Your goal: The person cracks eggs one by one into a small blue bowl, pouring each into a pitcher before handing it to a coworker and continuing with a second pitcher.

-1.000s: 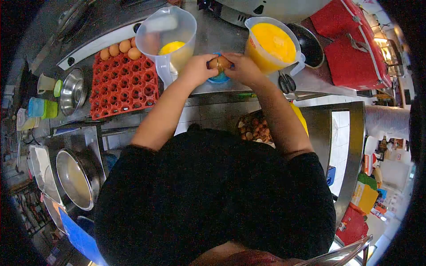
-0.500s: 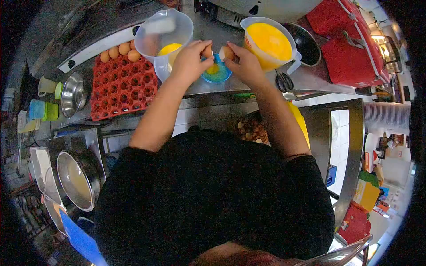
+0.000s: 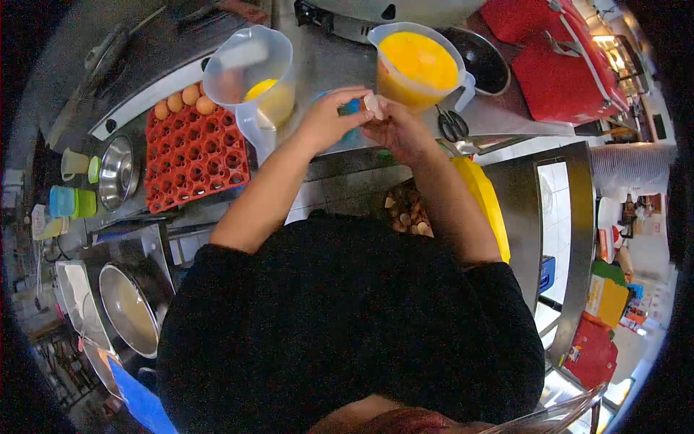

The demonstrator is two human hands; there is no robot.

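Observation:
My left hand (image 3: 331, 121) and my right hand (image 3: 402, 132) come together over the counter's front edge. Between them is a cracked, pale-sided eggshell (image 3: 374, 106). The thumb and index finger of the left hand close on it from one side, and the right fingers curl around it from the other. Behind the hands, a small blue bowl (image 3: 350, 135) is mostly covered. Left of it stands a clear plastic jug (image 3: 249, 61) with some yolk in the bottom. To the right, another jug (image 3: 418, 69) is nearly full of yellow egg.
A red egg tray (image 3: 195, 155) holds several brown eggs (image 3: 191, 95) at its far edge. Black scissors (image 3: 452, 124) lie by the full jug. Below the counter are discarded shells (image 3: 408, 210) and something yellow (image 3: 481, 195). A steel bowl (image 3: 119, 170) stands left.
My hands have moved from apart over the blue bowl, each with a piece of shell, to meeting slightly nearer me. The shell pieces are now together. The view has shifted slightly.

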